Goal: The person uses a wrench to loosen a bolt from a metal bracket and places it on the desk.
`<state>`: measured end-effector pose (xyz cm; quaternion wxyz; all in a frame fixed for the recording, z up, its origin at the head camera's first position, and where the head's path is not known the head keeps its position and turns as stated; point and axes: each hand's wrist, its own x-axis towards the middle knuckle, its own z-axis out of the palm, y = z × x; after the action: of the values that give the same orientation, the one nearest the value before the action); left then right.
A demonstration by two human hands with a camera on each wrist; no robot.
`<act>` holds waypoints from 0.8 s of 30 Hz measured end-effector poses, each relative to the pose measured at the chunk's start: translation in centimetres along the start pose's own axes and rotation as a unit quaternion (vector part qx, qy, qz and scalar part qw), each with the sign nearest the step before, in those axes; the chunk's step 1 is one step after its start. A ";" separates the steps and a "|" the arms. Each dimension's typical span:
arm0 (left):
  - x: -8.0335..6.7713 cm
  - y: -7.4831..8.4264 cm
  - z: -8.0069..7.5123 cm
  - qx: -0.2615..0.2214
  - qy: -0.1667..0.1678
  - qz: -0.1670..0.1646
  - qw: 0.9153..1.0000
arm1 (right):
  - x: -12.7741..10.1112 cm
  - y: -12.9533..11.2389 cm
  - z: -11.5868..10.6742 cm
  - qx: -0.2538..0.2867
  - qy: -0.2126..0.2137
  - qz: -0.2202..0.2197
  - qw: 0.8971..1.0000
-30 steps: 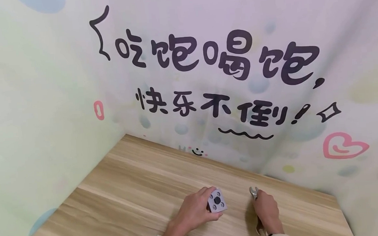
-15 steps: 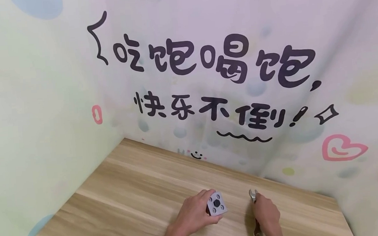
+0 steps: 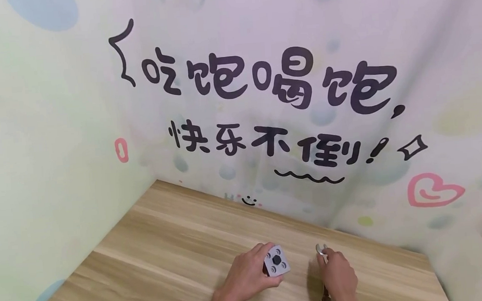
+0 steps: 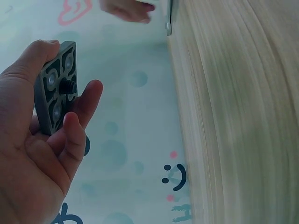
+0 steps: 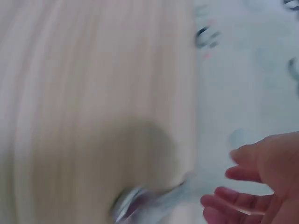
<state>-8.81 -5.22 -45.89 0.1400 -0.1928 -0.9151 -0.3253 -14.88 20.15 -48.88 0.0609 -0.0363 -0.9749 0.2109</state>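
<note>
Pale wood-grain surface (image 3: 156, 248), with a bright metal wrench (image 3: 322, 253) lying along it beneath the right fingers (image 5: 243, 199). Key relation: the right hand (image 3: 340, 273) is the nearer one to the wrench; its fingers hang loose and spread, apparently holding nothing, and the left wrist view shows a gap between them and the metal. Wrench's long axis runs roughly in line with the right forearm: forked end just beyond the fingertips, other end back towards the wrist. To the left of those fingers, well apart, the left hand (image 3: 246, 276) grips a grey square plate (image 3: 284, 268), thumb on one edge, fingers on the opposite edge, some fingertips reaching past it. Plate is held up off the surface, holed face turned to the head camera, black hex-headed bolt (image 3: 276, 259) at its centre. From the left wrist the ribbed reverse shows, a dark stub standing out between the fingers and thumb. Hard to make out: the wrench's middle, covered from above by the right hand; its rear end, running to the lower frame edge; its outline from the right wrist, smeared by blur. Whether any right fingertip touches the shaft, cannot tell.
</note>
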 end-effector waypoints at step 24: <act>1.1 1.2 1.2 0.030 0.035 0.009 0.999 | -5.8 -9.2 -1.7 0.197 0.058 -0.148 0.968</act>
<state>-9.41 -3.34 -45.71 0.1807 -0.1856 -0.9171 -0.3032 -9.29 11.95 -44.17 0.1537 0.1090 -0.9037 0.3846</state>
